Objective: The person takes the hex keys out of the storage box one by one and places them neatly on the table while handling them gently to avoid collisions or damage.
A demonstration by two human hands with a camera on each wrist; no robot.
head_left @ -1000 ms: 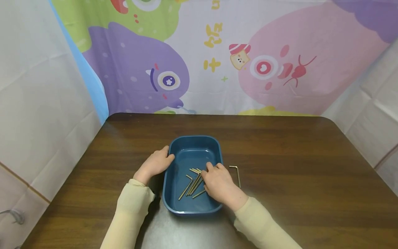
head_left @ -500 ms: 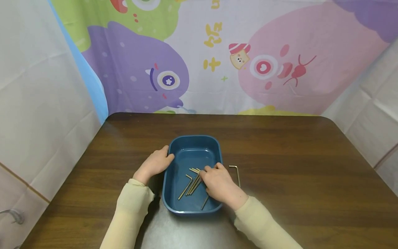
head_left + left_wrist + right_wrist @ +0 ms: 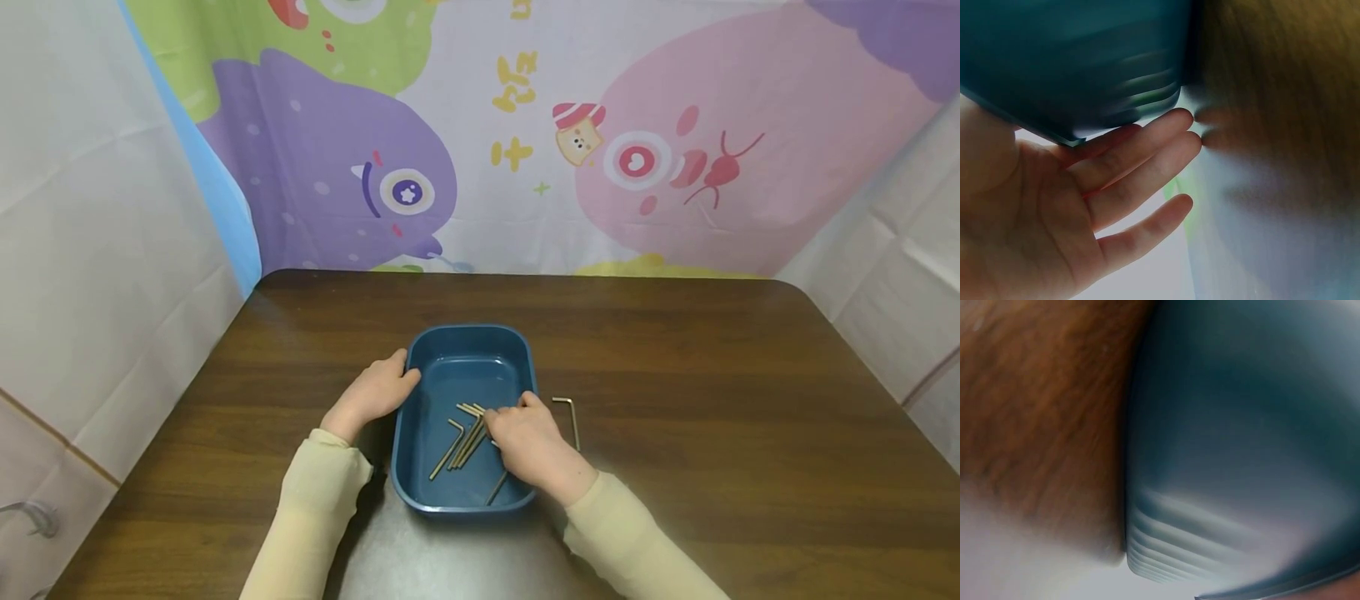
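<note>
A blue rectangular tray [image 3: 465, 510] sits on the table with several brass-coloured hex keys [image 3: 467, 446] in its near half. My left hand [image 3: 372, 392] grips its left rim, thumb over the edge. In the left wrist view the fingers [image 3: 1141, 181] lie along the outside wall. My right hand [image 3: 528, 437] reaches over the right rim, its curled fingers pinching at a hex key beside the pile; the fingertips are mostly hidden. One hex key's long end [image 3: 497, 487] shows below this hand. The right wrist view is mostly the tray's outer wall [image 3: 1222, 437].
Another hex key [image 3: 573, 421] lies on the brown wooden table [image 3: 712, 417] just right of the tray. A cartoon-printed cloth [image 3: 517, 208] hangs behind the table's far edge. Pale walls stand at left and right.
The hex key under my right hand has swung so its long end points toward the tray's near wall. The right fingers have shifted slightly; the left hand and tray stay put.
</note>
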